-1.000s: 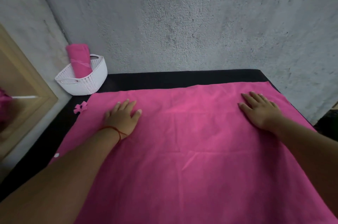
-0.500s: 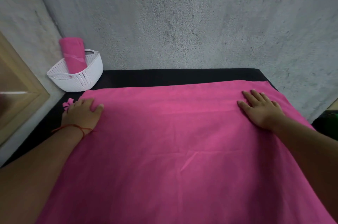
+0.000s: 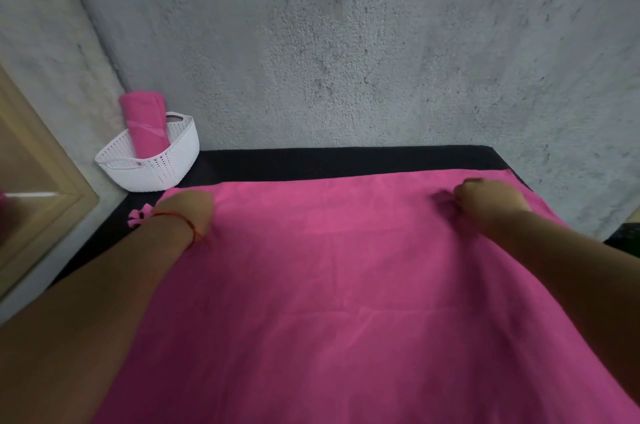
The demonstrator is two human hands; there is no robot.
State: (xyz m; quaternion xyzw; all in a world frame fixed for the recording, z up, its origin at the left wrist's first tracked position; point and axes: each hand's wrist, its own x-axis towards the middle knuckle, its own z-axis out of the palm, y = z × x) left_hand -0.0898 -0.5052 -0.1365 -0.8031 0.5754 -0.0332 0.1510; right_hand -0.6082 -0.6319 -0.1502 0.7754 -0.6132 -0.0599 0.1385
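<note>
Grey rough wall (image 3: 346, 60) backs a black table (image 3: 346, 158), with the pink towel (image 3: 329, 285) spread across it. Half a second ago both hands lay flat. Now the right hand (image 3: 485, 198) bunches cloth in curled fingers near the far right corner. The left hand (image 3: 187, 207) sits at the far left corner, fingers tucked from sight, so its grip cannot be told. Beyond it, a white basket (image 3: 152, 174) holds a rolled towel (image 3: 145, 125) standing on end.

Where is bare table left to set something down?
One bare strip of black table runs between the far edge of the spread pink towel and the grey wall, right of the white perforated plastic basket. The far-left corner is crowded: basket, small pink tag, left hand.
</note>
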